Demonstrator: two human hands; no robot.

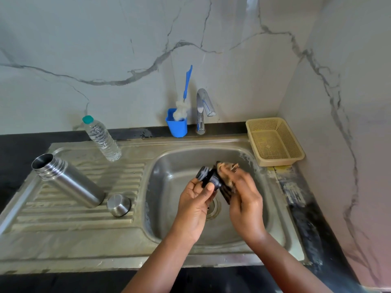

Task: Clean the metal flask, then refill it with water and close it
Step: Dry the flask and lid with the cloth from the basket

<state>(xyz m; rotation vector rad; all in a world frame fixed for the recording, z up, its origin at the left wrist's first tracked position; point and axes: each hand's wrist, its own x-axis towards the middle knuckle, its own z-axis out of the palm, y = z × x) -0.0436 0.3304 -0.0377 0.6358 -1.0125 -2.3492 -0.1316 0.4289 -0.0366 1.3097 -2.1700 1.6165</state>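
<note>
Left hand: the left hand (195, 199) is over the steel sink basin (169, 166), its grip closed round a small black plastic flask stopper (208, 178), thumb across the front of it.
Right hand: the right hand (243, 191) has its grip closed on a dark scrubbing pad with a tan face (225, 176), which is pressed against the right side of the stopper.
Flask: the open cylindrical stainless-steel flask (69, 180) stands well to the left of both grips on the ribbed steel draining board (84, 220), its threaded mouth uncovered.
Cup lid: a round steel flask cap (119, 205) sits on the draining board just beside the flask's base, between the flask and the left grip.
Water: a clear plastic water bottle with a teal cap (102, 138) stands beyond the flask, left of and behind the grips.
Brush: a blue-handled bottle brush with white bristles (183, 102) stands in a blue plastic holder (176, 125) behind the grips, at the wall.
Tap: a chrome tap (203, 108) is just right of the holder, its spout over the basin.
Basket: a beige perforated plastic basket (275, 142) rests on the black worktop (21, 149), behind and right of the right grip.
Drain: the drain (212, 208) shows below and between the hands.
</note>
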